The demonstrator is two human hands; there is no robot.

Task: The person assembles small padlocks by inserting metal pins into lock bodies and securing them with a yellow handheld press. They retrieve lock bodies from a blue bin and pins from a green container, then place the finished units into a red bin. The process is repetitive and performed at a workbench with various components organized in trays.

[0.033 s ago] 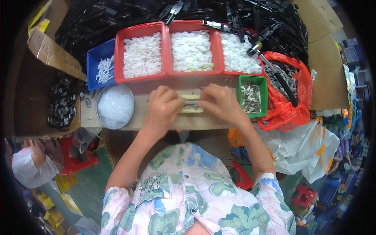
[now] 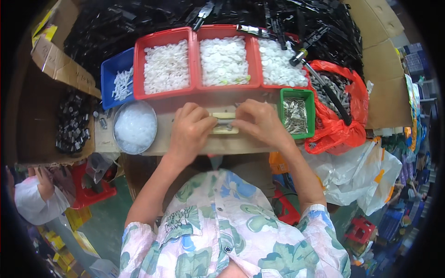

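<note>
A small cream-coloured block (image 2: 224, 116) lies on the work board, with a groove across its middle. In that groove sits a thin, shiny grey metal piece (image 2: 225, 123). My left hand (image 2: 191, 127) is closed at the left end of the piece, thumb and forefinger pinched together. On the right end, my right hand (image 2: 257, 121) pinches with thumb and fingertips, its other fingers curled. The fingers hide both ends of the piece, so its exact kind does not show. Just right of my right hand stands a green tray (image 2: 311, 113) of slim metal pins.
Red trays (image 2: 193, 58) of small white plastic parts line the back, beside a blue tray (image 2: 106, 76). A round bowl (image 2: 135, 127) of clear-white pieces stands left. A hammer (image 2: 331, 90) rests on a red bag (image 2: 359, 99) of grey parts. Black parts (image 2: 139, 21) heap behind.
</note>
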